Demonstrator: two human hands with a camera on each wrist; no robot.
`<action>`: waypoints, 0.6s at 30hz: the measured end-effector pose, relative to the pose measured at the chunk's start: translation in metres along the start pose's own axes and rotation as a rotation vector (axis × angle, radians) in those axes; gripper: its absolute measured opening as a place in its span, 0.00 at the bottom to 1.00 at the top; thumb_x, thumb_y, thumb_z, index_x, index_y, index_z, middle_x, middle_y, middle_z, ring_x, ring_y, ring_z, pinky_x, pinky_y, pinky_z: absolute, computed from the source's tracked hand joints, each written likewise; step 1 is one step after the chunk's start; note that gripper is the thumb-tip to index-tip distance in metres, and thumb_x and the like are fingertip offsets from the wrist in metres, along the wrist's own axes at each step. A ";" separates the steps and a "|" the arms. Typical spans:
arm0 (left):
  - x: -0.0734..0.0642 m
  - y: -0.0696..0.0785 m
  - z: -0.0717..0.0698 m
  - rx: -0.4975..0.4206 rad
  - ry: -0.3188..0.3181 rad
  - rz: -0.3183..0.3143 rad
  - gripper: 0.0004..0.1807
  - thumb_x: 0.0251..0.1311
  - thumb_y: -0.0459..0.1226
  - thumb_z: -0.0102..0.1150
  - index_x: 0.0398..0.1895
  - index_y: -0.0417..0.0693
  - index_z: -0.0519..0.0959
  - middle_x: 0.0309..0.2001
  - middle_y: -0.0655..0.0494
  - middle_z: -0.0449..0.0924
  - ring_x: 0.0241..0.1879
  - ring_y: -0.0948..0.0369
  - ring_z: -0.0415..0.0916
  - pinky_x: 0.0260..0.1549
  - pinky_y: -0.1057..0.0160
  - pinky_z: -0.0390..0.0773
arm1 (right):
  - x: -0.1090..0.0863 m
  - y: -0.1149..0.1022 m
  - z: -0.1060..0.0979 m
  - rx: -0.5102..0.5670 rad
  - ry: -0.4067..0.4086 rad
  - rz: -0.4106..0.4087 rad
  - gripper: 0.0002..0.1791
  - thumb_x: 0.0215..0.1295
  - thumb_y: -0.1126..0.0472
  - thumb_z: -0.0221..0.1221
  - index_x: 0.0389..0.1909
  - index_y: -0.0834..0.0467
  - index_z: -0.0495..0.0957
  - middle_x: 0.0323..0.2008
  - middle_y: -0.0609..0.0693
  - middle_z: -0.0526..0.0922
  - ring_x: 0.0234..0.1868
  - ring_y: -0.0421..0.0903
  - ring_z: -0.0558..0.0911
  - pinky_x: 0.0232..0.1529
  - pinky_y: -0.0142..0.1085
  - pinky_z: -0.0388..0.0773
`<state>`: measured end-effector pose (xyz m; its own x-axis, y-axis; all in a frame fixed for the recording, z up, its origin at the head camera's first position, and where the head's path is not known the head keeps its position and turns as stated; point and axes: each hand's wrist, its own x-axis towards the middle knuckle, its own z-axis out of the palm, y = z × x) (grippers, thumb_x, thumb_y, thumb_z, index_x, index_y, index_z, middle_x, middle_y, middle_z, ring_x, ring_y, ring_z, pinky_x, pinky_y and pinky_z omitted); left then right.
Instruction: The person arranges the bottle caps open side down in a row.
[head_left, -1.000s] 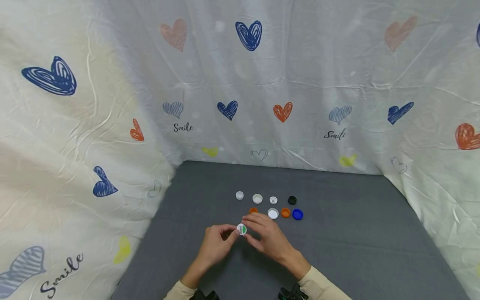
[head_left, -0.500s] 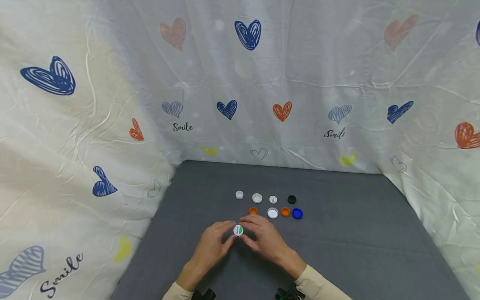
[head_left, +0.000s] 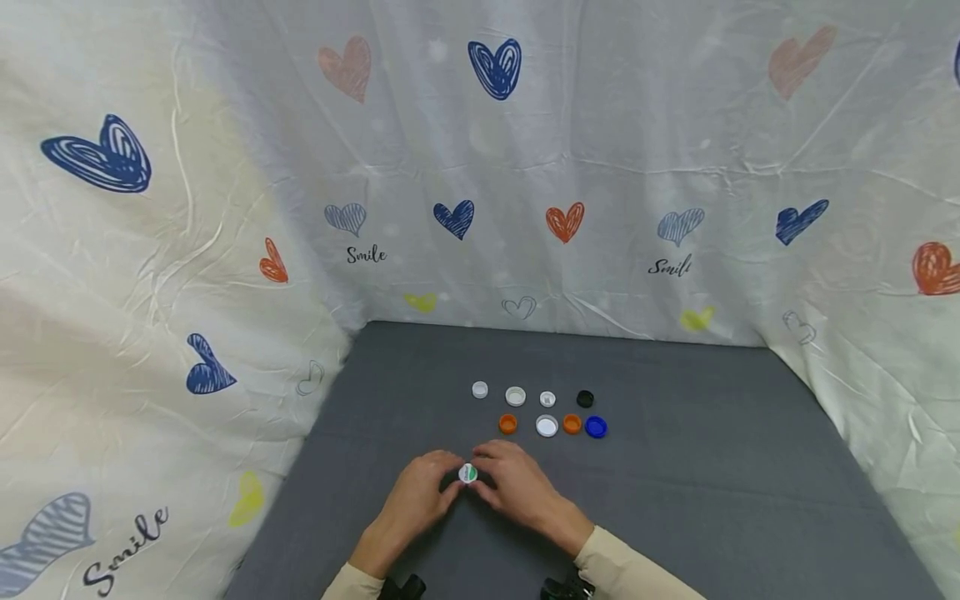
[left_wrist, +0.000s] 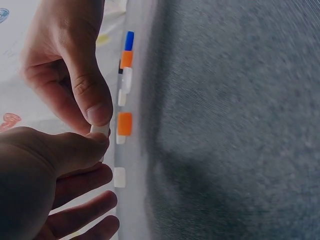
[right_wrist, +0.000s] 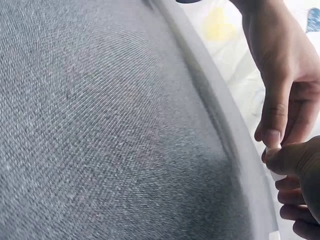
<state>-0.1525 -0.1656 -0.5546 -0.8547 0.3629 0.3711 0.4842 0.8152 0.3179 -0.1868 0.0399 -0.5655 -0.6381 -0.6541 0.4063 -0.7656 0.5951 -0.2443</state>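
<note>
A small round white bottle cap with a green patch on its top is pinched between both hands above the grey cloth. My left hand grips its left edge with thumb and fingertips, while my right hand pinches the opposite edge. From the left wrist, the white side of the cap shows between the two thumbs, with the left hand low and the right hand above. In the right wrist view, fingers cover most of the cap.
Beyond the hands, several loose caps lie in two rows. White caps and a black cap form the far row. Orange caps, a white cap and a blue cap form the near one. A heart-printed curtain borders the table.
Both hands have shifted left and nearer the body with the white cap. The left orange cap, partly covered by the right hand earlier, now shows whole.
</note>
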 end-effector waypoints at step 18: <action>-0.006 -0.011 0.017 0.063 -0.038 0.026 0.10 0.49 0.34 0.76 0.36 0.50 0.86 0.37 0.59 0.87 0.48 0.55 0.83 0.52 0.53 0.81 | 0.003 -0.004 0.022 -0.078 0.009 -0.023 0.13 0.60 0.51 0.70 0.41 0.54 0.88 0.46 0.48 0.85 0.50 0.47 0.82 0.57 0.43 0.77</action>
<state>-0.1557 -0.1691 -0.5757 -0.8489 0.4004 0.3452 0.4949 0.8313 0.2530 -0.1876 0.0254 -0.5830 -0.6195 -0.6636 0.4192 -0.7710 0.6148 -0.1661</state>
